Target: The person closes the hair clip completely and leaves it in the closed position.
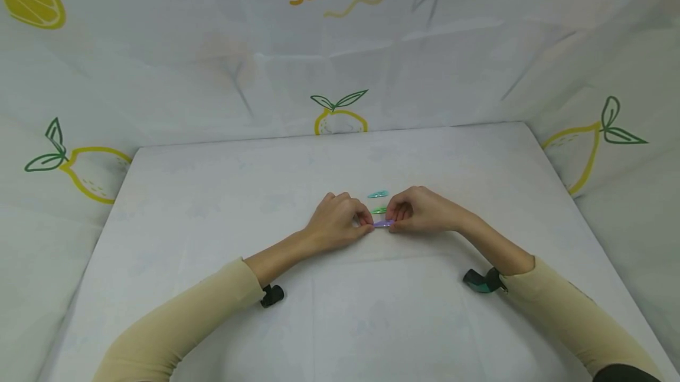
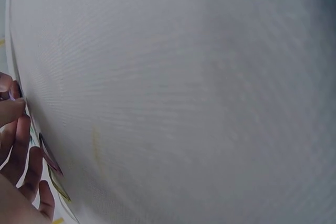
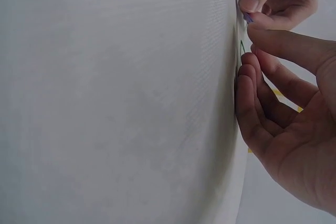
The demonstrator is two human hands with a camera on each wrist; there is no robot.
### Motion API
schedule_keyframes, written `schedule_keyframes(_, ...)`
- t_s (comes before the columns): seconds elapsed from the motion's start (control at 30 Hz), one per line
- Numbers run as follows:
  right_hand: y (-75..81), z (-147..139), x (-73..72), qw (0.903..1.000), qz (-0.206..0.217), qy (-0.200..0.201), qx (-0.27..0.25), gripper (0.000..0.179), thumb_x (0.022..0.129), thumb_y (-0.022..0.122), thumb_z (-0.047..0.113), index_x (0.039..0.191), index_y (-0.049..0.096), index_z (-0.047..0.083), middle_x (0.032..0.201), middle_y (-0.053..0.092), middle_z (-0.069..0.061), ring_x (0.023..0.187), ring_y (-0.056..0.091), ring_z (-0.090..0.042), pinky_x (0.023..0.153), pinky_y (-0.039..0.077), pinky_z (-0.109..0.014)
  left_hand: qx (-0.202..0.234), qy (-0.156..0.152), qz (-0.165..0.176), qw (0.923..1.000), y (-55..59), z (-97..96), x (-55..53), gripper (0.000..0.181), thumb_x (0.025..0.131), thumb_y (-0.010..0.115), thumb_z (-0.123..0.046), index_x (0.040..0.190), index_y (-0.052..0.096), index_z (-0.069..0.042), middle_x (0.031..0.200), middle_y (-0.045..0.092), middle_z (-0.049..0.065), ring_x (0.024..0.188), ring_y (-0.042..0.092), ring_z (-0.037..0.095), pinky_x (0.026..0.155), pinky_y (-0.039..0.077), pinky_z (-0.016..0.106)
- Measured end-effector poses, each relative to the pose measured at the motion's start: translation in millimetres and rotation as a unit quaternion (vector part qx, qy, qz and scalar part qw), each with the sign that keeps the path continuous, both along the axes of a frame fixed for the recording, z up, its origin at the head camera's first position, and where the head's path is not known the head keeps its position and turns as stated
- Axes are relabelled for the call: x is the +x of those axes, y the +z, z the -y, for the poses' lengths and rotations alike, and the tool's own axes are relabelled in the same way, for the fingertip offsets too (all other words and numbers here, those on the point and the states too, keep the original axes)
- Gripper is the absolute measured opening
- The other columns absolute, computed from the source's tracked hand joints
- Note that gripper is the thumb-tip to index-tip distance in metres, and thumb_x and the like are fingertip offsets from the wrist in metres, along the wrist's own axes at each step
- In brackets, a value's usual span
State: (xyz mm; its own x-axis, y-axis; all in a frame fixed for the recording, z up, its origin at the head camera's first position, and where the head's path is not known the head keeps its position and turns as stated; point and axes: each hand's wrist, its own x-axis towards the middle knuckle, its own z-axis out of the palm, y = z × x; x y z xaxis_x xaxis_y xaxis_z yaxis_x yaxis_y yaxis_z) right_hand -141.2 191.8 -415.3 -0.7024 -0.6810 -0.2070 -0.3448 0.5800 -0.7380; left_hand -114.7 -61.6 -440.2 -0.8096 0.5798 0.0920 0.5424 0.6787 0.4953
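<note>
A purple snap hair clip (image 1: 383,224) spans the short gap between my two hands, close over the white table. My left hand (image 1: 340,219) pinches its left end between thumb and forefinger. At the other end, the thumb and forefinger of my right hand (image 1: 422,211) pinch it; in the right wrist view, that hand's other fingers (image 3: 252,98) are loosely bent near the table surface. Just beyond lies a green hair clip (image 1: 379,211), partly covered by the right fingers. Farther back rests a teal hair clip (image 1: 378,194).
Thin pink (image 2: 50,156) and yellow-green (image 2: 58,184) looped shapes show beside the left fingers in the left wrist view. A white cloth with lemon prints (image 1: 340,121) rises behind the table (image 1: 223,181) and along both sides. Dark wrist cameras (image 1: 273,296) hang by the sleeves.
</note>
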Motion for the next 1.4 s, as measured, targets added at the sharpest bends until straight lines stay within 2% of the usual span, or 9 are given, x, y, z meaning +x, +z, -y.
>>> schedule_keyframes(0.53,-1.3,4.3,-0.5,0.9994,-0.028,0.009,0.015,0.008,0.090,0.085,0.008,0.094,0.078,0.010,0.082,0.073,0.004,0.076,0.064,-0.008,0.073,0.055,-0.021,-0.006,0.002,0.008,0.9999,0.4,-1.0,-0.1,0.004,0.095,0.082,-0.027,0.093,0.085,-0.024,0.084,0.080,-0.016,0.085,0.061,0.010,0.080,0.039,0.030)
schedule_keyframes(1.4,-2.9,5.4,0.0,0.9989,-0.035,0.012,0.030,0.009,0.091,0.085,0.009,0.096,0.078,0.010,0.082,0.070,0.004,0.076,0.061,-0.008,0.071,0.052,-0.021,-0.002,0.004,0.012,0.9999,-0.8,-1.4,1.4,0.005,0.095,0.082,-0.027,0.091,0.084,-0.024,0.084,0.079,-0.015,0.082,0.057,0.009,0.079,0.038,0.030)
